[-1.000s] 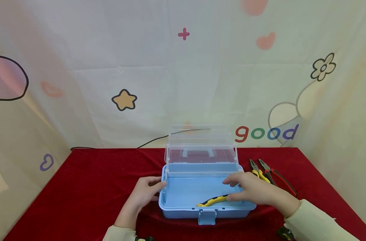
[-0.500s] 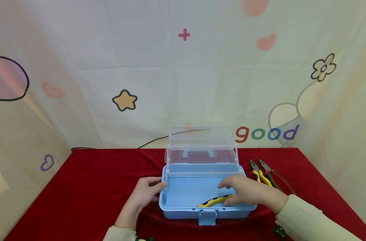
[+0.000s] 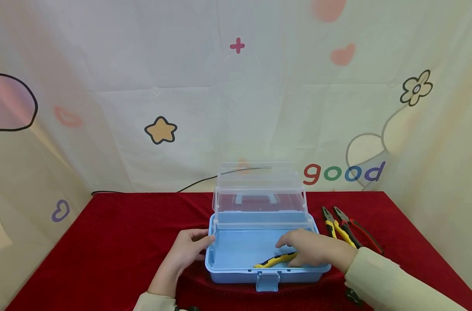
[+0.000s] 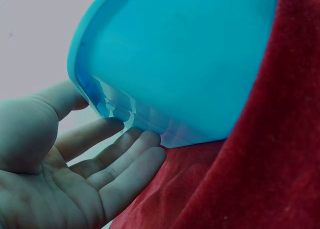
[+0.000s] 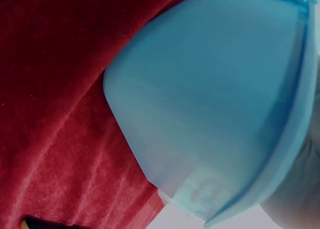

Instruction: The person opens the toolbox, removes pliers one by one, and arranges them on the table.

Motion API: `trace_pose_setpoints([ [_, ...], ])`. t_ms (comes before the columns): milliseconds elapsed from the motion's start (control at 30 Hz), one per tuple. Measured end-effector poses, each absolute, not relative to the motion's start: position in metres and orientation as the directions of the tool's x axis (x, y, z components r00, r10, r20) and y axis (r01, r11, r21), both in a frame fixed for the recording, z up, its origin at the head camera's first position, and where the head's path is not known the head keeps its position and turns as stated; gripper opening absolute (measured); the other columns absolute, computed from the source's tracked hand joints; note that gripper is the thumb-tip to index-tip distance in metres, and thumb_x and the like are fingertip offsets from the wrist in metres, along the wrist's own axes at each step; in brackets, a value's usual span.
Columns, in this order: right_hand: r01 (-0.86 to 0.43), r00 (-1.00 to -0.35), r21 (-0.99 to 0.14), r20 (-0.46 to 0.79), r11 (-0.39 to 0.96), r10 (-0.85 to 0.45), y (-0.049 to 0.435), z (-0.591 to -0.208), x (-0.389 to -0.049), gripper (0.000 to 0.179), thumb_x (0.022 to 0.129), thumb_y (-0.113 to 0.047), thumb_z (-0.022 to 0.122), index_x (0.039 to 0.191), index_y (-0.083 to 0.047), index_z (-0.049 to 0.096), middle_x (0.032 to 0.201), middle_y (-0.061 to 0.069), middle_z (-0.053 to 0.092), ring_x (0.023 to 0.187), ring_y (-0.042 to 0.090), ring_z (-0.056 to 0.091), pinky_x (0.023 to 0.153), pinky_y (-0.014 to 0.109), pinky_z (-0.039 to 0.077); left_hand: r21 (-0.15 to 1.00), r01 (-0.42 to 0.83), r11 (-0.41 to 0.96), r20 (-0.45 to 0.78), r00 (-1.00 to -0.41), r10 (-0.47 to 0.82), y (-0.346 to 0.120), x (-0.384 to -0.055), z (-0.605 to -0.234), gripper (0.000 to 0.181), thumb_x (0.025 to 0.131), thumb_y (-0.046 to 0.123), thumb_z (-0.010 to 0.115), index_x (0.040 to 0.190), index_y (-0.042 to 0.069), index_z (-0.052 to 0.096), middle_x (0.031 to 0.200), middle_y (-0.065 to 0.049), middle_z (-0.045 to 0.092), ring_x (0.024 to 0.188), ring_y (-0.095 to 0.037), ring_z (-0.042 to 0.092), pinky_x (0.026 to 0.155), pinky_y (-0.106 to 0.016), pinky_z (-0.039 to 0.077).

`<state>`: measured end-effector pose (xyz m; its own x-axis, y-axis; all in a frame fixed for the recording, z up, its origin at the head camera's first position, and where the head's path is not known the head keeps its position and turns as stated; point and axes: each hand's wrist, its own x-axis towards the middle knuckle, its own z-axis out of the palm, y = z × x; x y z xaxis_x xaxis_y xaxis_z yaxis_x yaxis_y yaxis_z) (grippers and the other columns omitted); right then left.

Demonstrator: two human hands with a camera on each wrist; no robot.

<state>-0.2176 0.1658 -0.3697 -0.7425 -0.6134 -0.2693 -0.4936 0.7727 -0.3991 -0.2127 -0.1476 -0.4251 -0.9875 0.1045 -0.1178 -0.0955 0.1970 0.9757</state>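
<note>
A light-blue toolbox (image 3: 243, 242) stands with its clear lid (image 3: 261, 201) raised at the back. My left hand (image 3: 187, 248) holds the box's left edge, thumb on the rim and fingers along the outer side wall, as the left wrist view shows. Inside lies a tool with a curved yellow-and-black handle (image 3: 274, 260); its right end is hidden behind my right hand (image 3: 307, 247). That hand reaches over the box's right side, fingers loosely bent, thumb beside the handle. In the right wrist view the box's blue wall (image 5: 210, 89) covers most of the hand.
Two pairs of pliers lie right of the box on the red cloth (image 3: 123, 242): one with yellow-and-black handles (image 3: 331, 229), one with red-and-black handles (image 3: 365, 233). A blue latch (image 3: 267, 282) hangs down at the box's front. A printed curtain (image 3: 189, 108) rises behind.
My right hand has moved left and slightly down, farther over the yellow-and-black handle. The handle, the toolbox and my left hand have stayed in place.
</note>
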Motion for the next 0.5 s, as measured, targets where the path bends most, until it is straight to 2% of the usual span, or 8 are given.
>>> trace_pose_setpoints([
  [267,-0.474,-0.747,-0.348,-0.328,0.809,-0.579,0.160,-0.380,-0.220,0.041,0.078,-0.013,0.076,0.117,-0.012,0.067,0.116,-0.002,0.066,0.108,0.017,0.057,0.097,0.041,0.049,0.974,-0.096,0.204,-0.120,-0.987,0.108,-0.147,-0.212,-0.425,0.043,0.089,0.021,0.064,0.124,-0.005,0.058,0.112,-0.022,0.066,0.084,-0.022,0.069,0.071,-0.041,0.059],
  [500,-0.488,-0.729,-0.347,-0.342,0.801,-0.593,0.159,-0.383,-0.224,0.036,0.079,-0.012,0.075,0.114,-0.010,0.069,0.108,-0.003,0.069,0.099,0.011,0.060,0.092,0.036,0.052,0.976,-0.097,0.196,-0.120,-0.987,0.108,-0.148,-0.212,-0.425,0.043,0.090,0.021,0.064,0.124,-0.004,0.059,0.113,-0.023,0.065,0.086,-0.023,0.069,0.071,-0.041,0.059],
])
